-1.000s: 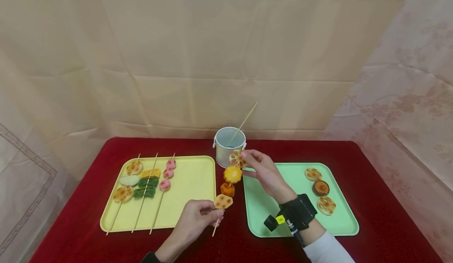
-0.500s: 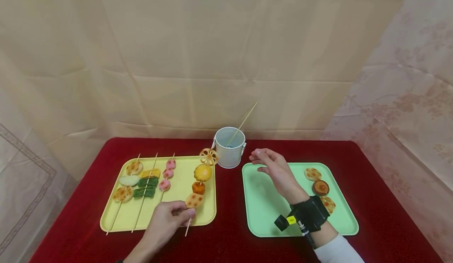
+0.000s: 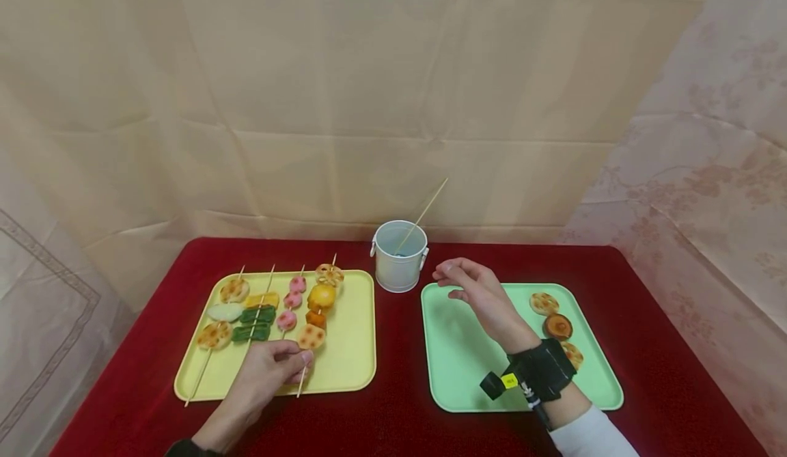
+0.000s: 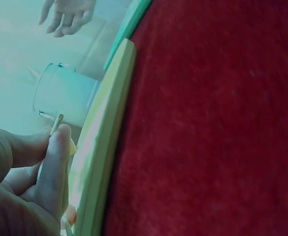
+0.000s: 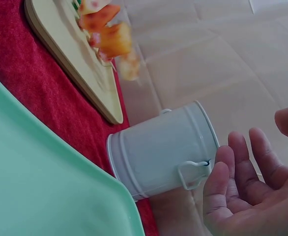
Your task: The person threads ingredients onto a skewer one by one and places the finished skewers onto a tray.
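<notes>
My left hand (image 3: 267, 369) pinches the bare lower stick of a food skewer (image 3: 322, 298) between thumb and fingers. The skewer carries a lotus root slice at its tip, a yellow scalloped piece, an orange chunk and a pale spotted slice. It lies over the yellow tray (image 3: 354, 337), right of the pink-ball skewer (image 3: 293, 300). In the left wrist view the stick end (image 4: 58, 122) pokes up between thumb and finger. My right hand (image 3: 476, 300) hovers over the back left corner of the green tray (image 3: 458, 358), fingers loosely bent and holding nothing.
A white pail (image 3: 398, 269) with one bare stick (image 3: 430, 203) stands at the back between the trays. Two other skewers, one with green pieces (image 3: 253, 324), lie on the yellow tray's left. The green tray holds a mushroom cap (image 3: 557, 326) and lotus slices (image 3: 544, 302).
The right hand has let go of the skewer's lotus slice and drawn back to the right. The left hand has carried the skewer leftward and lowered it over the yellow tray.
</notes>
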`<action>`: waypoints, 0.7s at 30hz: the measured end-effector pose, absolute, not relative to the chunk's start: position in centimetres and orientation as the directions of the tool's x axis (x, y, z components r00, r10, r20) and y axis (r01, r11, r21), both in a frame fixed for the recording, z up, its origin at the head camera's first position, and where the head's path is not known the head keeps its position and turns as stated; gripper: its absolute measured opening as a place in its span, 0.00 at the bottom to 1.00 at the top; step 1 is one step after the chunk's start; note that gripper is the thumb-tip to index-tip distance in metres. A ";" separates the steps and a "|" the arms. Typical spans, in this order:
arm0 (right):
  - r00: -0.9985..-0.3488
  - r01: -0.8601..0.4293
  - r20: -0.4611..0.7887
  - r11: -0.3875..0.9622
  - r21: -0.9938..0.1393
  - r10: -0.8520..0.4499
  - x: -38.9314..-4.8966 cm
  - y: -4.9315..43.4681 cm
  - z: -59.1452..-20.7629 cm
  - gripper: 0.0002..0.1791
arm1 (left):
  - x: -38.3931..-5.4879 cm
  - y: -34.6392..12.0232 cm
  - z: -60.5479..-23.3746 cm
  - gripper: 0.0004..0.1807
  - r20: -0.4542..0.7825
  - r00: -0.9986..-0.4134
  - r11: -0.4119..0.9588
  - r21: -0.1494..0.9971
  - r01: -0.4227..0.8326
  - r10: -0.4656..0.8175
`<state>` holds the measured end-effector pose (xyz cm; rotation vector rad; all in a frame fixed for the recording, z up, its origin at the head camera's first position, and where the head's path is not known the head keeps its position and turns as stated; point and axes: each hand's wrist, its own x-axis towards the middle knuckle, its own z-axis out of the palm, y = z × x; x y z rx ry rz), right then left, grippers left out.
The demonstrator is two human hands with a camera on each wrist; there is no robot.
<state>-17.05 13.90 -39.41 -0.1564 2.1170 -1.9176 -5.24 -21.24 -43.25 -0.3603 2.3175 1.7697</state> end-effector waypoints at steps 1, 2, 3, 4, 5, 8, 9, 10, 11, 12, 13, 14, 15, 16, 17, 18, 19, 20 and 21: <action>-0.954 0.109 -0.137 0.117 -0.987 -0.268 -17.1 13.9 -39.4 0.23 | -5.3 -21.3 -43.3 0.07 -0.310 -0.947 0.262 0.910 -0.321 -0.084; -0.952 0.111 -0.140 0.120 -0.987 -0.272 -17.0 13.9 -39.4 0.23 | -5.3 -21.3 -43.4 0.06 -0.309 -0.946 0.273 0.906 -0.324 -0.096; -0.951 0.111 -0.142 0.124 -0.986 -0.275 -17.0 13.9 -39.3 0.23 | -5.3 -21.3 -43.5 0.06 -0.307 -0.945 0.286 0.901 -0.326 -0.112; -0.950 0.111 -0.143 0.128 -0.986 -0.277 -17.0 13.9 -39.3 0.24 | -5.3 -21.3 -43.5 0.06 -0.303 -0.945 0.300 0.896 -0.327 -0.126; -0.950 0.111 -0.143 0.129 -0.985 -0.279 -17.0 13.9 -39.3 0.24 | -5.3 -21.3 -43.6 0.06 -0.297 -0.945 0.310 0.893 -0.326 -0.138; -0.950 0.108 -0.140 0.127 -0.986 -0.280 -17.0 13.8 -39.3 0.24 | -5.4 -21.3 -43.6 0.06 -0.282 -0.946 0.339 0.884 -0.321 -0.161; -0.950 0.107 -0.139 0.127 -0.986 -0.279 -17.1 13.8 -39.4 0.23 | -5.4 -21.4 -43.6 0.06 -0.279 -0.946 0.350 0.880 -0.321 -0.165; -0.950 0.107 -0.139 0.126 -0.986 -0.278 -17.1 13.8 -39.4 0.23 | -5.4 -21.5 -43.6 0.06 -0.282 -0.944 0.358 0.875 -0.326 -0.171; -0.950 0.107 -0.137 0.123 -0.987 -0.280 -17.1 13.8 -39.4 0.23 | -5.4 -21.6 -43.5 0.06 -0.281 -0.944 0.368 0.870 -0.327 -0.173; -0.950 0.106 -0.136 0.123 -0.987 -0.281 -17.1 13.8 -39.4 0.23 | -5.5 -21.7 -43.5 0.06 -0.283 -0.943 0.380 0.864 -0.331 -0.177; -0.949 0.105 -0.136 0.122 -0.987 -0.284 -17.1 13.7 -39.4 0.24 | -5.5 -21.8 -43.4 0.06 -0.283 -0.942 0.399 0.854 -0.333 -0.179; -0.949 0.104 -0.135 0.120 -0.987 -0.285 -17.1 13.7 -39.4 0.24 | -5.5 -21.9 -43.3 0.07 -0.279 -0.944 0.428 0.841 -0.330 -0.179; -0.948 0.103 -0.134 0.119 -0.988 -0.287 -17.1 13.7 -39.4 0.24 | -5.5 -22.1 -43.2 0.07 -0.271 -0.946 0.461 0.827 -0.323 -0.177; -0.948 0.102 -0.132 0.118 -0.988 -0.290 -17.0 13.7 -39.4 0.24 | -5.5 -22.2 -43.1 0.08 -0.261 -0.950 0.496 0.810 -0.313 -0.173; -0.948 0.101 -0.132 0.118 -0.988 -0.290 -17.0 13.7 -39.4 0.23 | -5.5 -22.3 -43.0 0.09 -0.248 -0.955 0.531 0.794 -0.297 -0.163; -0.948 0.100 -0.131 0.121 -0.988 -0.289 -17.0 13.7 -39.4 0.23 | -5.5 -22.4 -42.8 0.11 -0.240 -0.958 0.563 0.776 -0.285 -0.154; -0.948 0.099 -0.131 0.120 -0.988 -0.291 -17.0 13.7 -39.4 0.23 | -5.5 -22.6 -42.7 0.12 -0.232 -0.963 0.591 0.760 -0.269 -0.141; -0.947 0.099 -0.130 0.119 -0.988 -0.292 -17.0 13.7 -39.4 0.23 | -5.4 -22.7 -42.6 0.14 -0.225 -0.966 0.613 0.747 -0.256 -0.128; -0.947 0.098 -0.130 0.119 -0.988 -0.293 -17.0 13.7 -39.4 0.22 | -5.4 -22.8 -42.5 0.15 -0.221 -0.968 0.630 0.738 -0.244 -0.116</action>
